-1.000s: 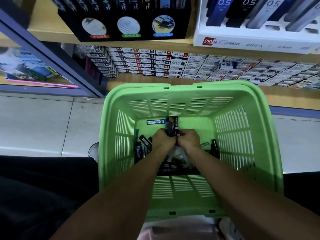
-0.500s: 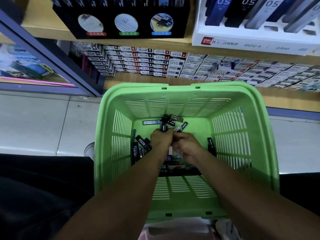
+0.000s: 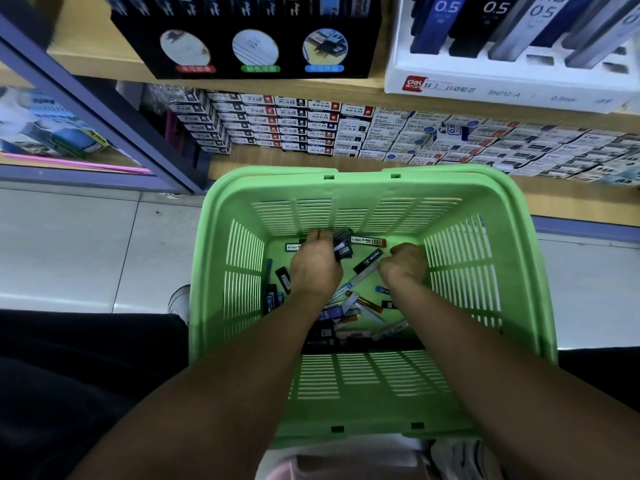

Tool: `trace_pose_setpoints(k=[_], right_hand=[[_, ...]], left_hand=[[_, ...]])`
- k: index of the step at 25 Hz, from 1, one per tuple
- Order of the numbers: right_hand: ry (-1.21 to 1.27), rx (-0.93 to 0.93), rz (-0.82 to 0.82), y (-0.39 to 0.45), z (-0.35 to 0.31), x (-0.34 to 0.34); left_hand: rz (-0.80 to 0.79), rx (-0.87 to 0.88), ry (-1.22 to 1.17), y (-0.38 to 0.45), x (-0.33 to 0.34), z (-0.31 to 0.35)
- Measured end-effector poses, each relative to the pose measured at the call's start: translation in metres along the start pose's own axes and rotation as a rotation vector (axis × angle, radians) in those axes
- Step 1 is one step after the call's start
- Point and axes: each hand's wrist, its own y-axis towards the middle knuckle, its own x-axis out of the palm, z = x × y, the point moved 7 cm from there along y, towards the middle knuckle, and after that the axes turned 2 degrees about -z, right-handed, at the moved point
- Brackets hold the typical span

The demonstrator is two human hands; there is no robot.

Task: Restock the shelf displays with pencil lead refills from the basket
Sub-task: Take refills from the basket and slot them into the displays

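Reaching into green basket (image 3: 374, 188), left hand (image 3: 317, 268) gripping bundle of dark lead refill cases (image 3: 343, 245) near far wall, right hand (image 3: 405, 266) curled at right wall, contents not discernible, loose refills (image 3: 349, 311) scattered across basket floor.

There was only the one view, from a wide-angle camera worn on the person's head, looking forward and steeply down, so both forearms ran up from the bottom edge to the left hand (image 3: 316, 268) and right hand (image 3: 404, 268) inside the green basket (image 3: 374, 183), which sat close below and filled the middle. Toward the top it faced the shelf (image 3: 346, 86) with its display boxes, seen near and from above, their lines bowed by the lens. Pale floor tiles (image 3: 86, 244) lay at the left, and no second view shared any of it.
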Motion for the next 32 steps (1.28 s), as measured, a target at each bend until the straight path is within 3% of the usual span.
trace_pose_setpoints(k=[3, 10, 13, 17, 20, 24, 28, 32], right_hand=[[0.021, -0.075, -0.036, 0.001, -0.003, 0.015], [-0.131, -0.313, -0.126, -0.012, -0.006, 0.046], [-0.227, -0.363, -0.117, -0.02, -0.005, 0.048], [-0.218, -0.248, -0.051, -0.017, 0.0, 0.037], [-0.205, -0.243, -0.014, -0.017, -0.001, 0.034], [-0.051, -0.1, -0.043, -0.01, 0.009, 0.034], [0.455, 0.12, -0.234, -0.01, 0.026, 0.043], [0.634, 0.137, -0.364, -0.019, 0.022, 0.043]], left_hand=[[-0.075, 0.108, 0.193, 0.007, 0.004, 0.007], [-0.193, 0.136, 0.4, -0.009, 0.025, -0.006], [-0.256, 0.106, 0.34, -0.008, 0.029, -0.009], [-0.295, 0.016, 0.118, -0.001, 0.033, -0.005], [-0.309, 0.023, 0.084, 0.0, 0.037, 0.003], [-0.341, -0.021, -0.026, 0.005, 0.047, 0.01], [-0.395, -0.129, -0.239, 0.011, 0.053, 0.001], [-0.479, -0.145, -0.345, 0.008, 0.06, -0.003]])
